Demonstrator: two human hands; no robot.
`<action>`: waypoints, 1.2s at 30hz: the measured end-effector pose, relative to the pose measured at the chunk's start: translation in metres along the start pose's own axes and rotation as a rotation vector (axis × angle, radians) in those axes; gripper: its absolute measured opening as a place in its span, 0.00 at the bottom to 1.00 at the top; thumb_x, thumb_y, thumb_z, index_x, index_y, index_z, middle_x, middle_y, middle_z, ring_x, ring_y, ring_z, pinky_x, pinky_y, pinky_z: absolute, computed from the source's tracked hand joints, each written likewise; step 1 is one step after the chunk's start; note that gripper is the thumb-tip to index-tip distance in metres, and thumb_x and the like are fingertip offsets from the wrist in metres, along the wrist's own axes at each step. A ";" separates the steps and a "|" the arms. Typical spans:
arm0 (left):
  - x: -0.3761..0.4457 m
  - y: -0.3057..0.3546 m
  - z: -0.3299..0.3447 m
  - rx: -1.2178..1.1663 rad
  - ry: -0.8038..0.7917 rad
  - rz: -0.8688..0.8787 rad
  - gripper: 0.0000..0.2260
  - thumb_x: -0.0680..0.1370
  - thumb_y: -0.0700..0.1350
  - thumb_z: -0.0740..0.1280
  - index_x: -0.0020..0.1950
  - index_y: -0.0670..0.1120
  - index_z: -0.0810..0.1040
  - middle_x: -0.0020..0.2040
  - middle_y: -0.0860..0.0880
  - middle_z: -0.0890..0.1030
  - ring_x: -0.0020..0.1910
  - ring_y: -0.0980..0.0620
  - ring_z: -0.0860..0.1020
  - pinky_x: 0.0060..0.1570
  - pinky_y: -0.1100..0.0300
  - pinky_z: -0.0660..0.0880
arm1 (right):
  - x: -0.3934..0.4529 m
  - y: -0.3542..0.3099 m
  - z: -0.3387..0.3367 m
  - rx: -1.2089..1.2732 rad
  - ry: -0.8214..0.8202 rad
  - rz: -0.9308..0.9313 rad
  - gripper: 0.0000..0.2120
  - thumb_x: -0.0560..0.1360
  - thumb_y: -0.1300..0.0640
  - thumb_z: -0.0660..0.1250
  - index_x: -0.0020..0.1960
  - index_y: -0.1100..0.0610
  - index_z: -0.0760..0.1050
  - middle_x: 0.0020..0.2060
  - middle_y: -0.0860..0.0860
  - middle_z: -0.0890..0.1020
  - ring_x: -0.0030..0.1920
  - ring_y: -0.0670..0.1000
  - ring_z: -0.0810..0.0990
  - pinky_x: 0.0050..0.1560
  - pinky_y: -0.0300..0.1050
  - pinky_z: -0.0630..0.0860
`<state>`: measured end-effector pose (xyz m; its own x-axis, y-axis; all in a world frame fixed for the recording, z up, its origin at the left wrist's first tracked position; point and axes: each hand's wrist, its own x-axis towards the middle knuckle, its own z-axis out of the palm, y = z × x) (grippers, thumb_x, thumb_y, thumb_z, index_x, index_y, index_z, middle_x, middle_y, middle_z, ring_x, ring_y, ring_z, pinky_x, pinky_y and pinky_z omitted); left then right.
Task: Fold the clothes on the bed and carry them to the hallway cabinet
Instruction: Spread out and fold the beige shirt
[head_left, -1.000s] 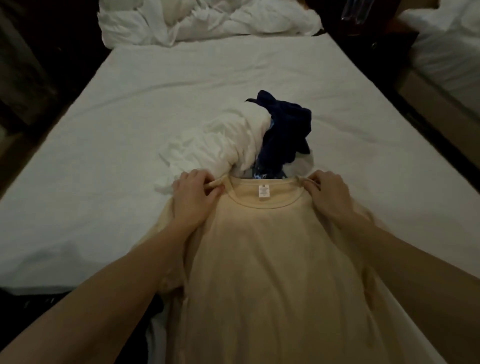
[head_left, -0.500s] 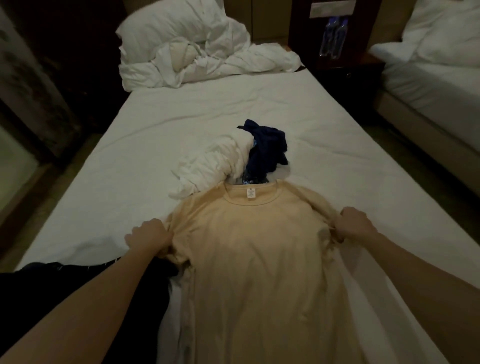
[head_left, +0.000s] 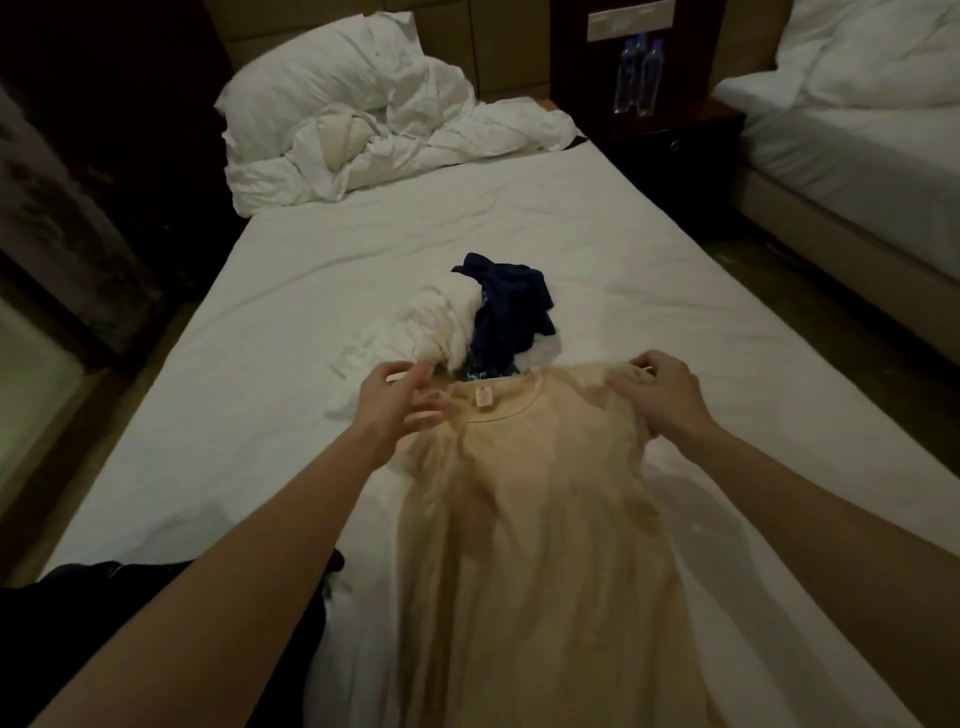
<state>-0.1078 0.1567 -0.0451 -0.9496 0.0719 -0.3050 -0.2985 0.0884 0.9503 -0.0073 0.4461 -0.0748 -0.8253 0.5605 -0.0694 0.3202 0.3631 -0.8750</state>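
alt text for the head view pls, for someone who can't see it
Two hands, left and right, grip the shoulders of a beige t-shirt spread on a white bed. Crumpled white and navy clothes lie just beyond its collar.

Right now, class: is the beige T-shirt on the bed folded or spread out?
Spread out, not yet folded. The beige T-shirt lies full length on the bed, neck label showing, sleeves tucked inward.

At 12 o'clock a pile of clothes blocks my way; the bed is bare at 2 o'clock.
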 end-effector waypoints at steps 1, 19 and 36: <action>0.002 -0.005 0.007 -0.047 -0.007 -0.002 0.16 0.79 0.48 0.69 0.63 0.43 0.72 0.52 0.42 0.80 0.43 0.41 0.84 0.43 0.45 0.83 | 0.000 -0.003 0.003 0.021 -0.019 0.009 0.12 0.72 0.51 0.73 0.51 0.57 0.78 0.44 0.51 0.81 0.45 0.53 0.80 0.43 0.49 0.79; -0.126 -0.124 -0.061 0.960 -0.262 -0.037 0.14 0.72 0.50 0.75 0.46 0.46 0.72 0.44 0.48 0.76 0.41 0.51 0.75 0.34 0.61 0.70 | -0.146 -0.005 0.052 -0.227 -0.300 -0.092 0.17 0.76 0.67 0.59 0.60 0.56 0.78 0.57 0.53 0.81 0.58 0.52 0.78 0.60 0.44 0.73; -0.335 -0.214 -0.107 0.804 -0.267 -0.075 0.17 0.76 0.44 0.69 0.65 0.45 0.75 0.60 0.49 0.78 0.58 0.49 0.76 0.57 0.59 0.73 | -0.363 0.136 -0.022 -0.554 -0.232 0.036 0.13 0.78 0.51 0.63 0.51 0.58 0.62 0.49 0.60 0.76 0.52 0.63 0.77 0.42 0.49 0.68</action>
<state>0.2642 0.0073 -0.1398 -0.8453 0.2608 -0.4664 -0.1058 0.7739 0.6244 0.3460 0.3081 -0.1581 -0.8696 0.4247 -0.2518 0.4928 0.7159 -0.4946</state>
